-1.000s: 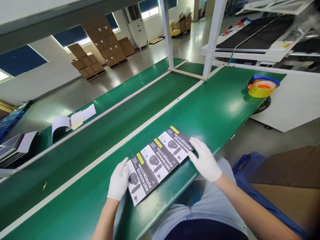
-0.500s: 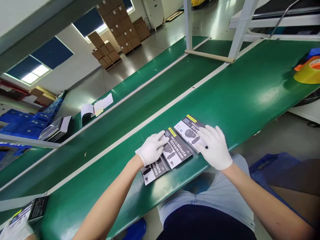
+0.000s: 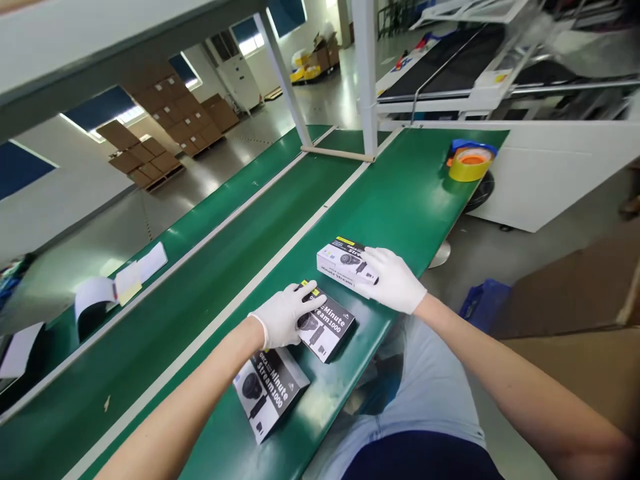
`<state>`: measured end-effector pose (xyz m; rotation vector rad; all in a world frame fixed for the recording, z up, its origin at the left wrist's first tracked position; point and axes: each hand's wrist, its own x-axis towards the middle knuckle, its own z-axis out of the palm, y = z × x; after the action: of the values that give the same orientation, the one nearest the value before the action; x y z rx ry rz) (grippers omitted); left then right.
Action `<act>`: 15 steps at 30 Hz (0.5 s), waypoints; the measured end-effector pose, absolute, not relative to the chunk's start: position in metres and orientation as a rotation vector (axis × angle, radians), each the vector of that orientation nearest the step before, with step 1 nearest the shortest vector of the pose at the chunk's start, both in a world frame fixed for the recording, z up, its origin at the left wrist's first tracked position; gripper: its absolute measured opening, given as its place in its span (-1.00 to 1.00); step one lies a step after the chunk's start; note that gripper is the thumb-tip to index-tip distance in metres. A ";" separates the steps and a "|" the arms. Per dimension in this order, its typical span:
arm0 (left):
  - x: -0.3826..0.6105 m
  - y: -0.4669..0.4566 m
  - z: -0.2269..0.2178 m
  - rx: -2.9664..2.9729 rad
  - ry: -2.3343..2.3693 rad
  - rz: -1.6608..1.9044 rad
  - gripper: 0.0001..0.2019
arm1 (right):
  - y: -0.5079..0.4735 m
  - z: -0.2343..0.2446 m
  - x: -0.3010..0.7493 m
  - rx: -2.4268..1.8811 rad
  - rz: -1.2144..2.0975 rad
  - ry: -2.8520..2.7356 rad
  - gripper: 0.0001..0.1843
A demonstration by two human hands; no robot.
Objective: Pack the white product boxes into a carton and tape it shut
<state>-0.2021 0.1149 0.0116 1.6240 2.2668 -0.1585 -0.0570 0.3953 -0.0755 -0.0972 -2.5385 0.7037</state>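
Boxes of a small fan are lying spread along the near edge of the green belt (image 3: 425, 193). Right hand (image 3: 393, 280) is gripping the far box (image 3: 343, 259), tilting it off the surface. Left hand (image 3: 286, 313) is pressing flat on the middle box (image 3: 327, 327), fingers extended, not closed. Near box (image 3: 270, 392) is lying untouched; each box needs a firm edge grip.

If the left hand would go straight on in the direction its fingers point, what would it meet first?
The left hand rests on the middle box, fingers pointing up-right. Going on, it would probably meet the far box under the right hand, though depth is unclear.
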 end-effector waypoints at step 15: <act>-0.229 0.183 -0.033 0.753 2.058 1.514 -0.02 | 0.444 -0.086 -0.086 -0.152 2.019 -1.988 -0.38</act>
<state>-0.2291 0.1830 -0.0332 0.7534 2.0580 1.5136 -0.0858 0.4439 -0.0861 -0.1519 -1.9880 2.0191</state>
